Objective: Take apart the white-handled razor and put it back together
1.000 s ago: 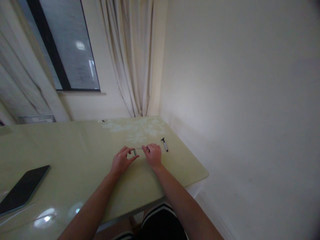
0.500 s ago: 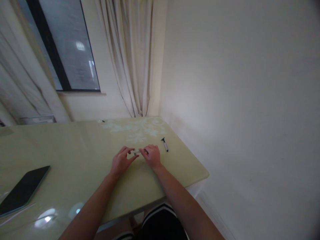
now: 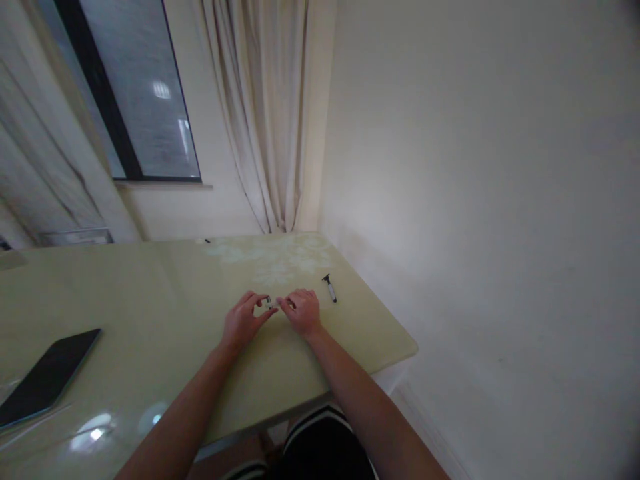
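Right hand (image 3: pixel 303 313) — pale strip (image 3: pixel 273 304) now across small cylinder (image 3: pixel 269 299)

Razor (image 3: pixel 331 291): below centre, there on the table (image 3: pixel 160 300), right of the right hand (image 3: pixel 304 313)!
Tablet (image 3: pixel 50 375): lower left, same table.

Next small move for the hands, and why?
Probably press the pale strip in the right hand lightly against the small dark cylinder: the left hand pinches its ends between finger and thumb, leaving its middle reachable, and the strip appears to overlap it there. Actual contact is too small to confirm.
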Demonstrator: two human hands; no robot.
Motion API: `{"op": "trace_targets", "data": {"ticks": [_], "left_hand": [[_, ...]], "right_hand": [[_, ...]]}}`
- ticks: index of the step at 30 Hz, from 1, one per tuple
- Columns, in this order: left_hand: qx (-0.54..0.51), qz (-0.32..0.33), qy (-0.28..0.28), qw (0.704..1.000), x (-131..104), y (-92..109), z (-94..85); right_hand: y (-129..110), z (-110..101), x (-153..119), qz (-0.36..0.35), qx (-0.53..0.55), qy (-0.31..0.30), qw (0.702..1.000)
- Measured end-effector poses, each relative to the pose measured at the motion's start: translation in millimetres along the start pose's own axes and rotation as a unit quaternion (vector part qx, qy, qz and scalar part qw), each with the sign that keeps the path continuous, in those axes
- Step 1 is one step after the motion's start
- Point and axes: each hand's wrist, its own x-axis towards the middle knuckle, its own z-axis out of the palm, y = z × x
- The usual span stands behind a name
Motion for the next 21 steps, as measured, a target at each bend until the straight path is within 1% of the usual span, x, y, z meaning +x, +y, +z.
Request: {"op": "trace_targets", "data": {"ticks": [3, 4, 7, 11, 14, 18, 21], "left_hand": [[-0.001, 0.002, 0.002, 1.0, 0.2, 0.5, -0.7], [-0.002, 0.0, 0.004, 1.0, 0.2, 0.5, -0.8], [0.0, -0.003, 0.004, 1.0, 0.2, 0.1, -0.7], [0.0, -0.001, 0.002, 1.0, 0.3, 0.2, -0.7], [0.0, -0.008, 0.0, 1.0, 0.4, 0.5, -1.0], [0.008, -0.014, -0.005, 1.0, 0.2, 0.6, -0.9], [0.002, -0.012, 0.001, 1.0, -0.1, 0.7, -0.6]], "right_hand": [[1.2, 2.1, -0.1, 0.031, -0.013, 0.027, 0.999], [1.3, 2.5, -0.3, 0.031, -0.014, 0.028, 0.999], [1.2, 2.8, -0.6, -0.001, -0.005, 0.012, 1.0], [2.0, 1.8, -0.5, 0.026, -0.014, 0.036, 0.999], [2.2, 1.1, -0.4, 0.006, 0.002, 0.025, 1.0], [1.4, 0.5, -0.3, 0.017, -0.004, 0.033, 0.999], [2.2, 0.7, -0.2, 0.003, 0.0, 0.022, 1.0]]}}
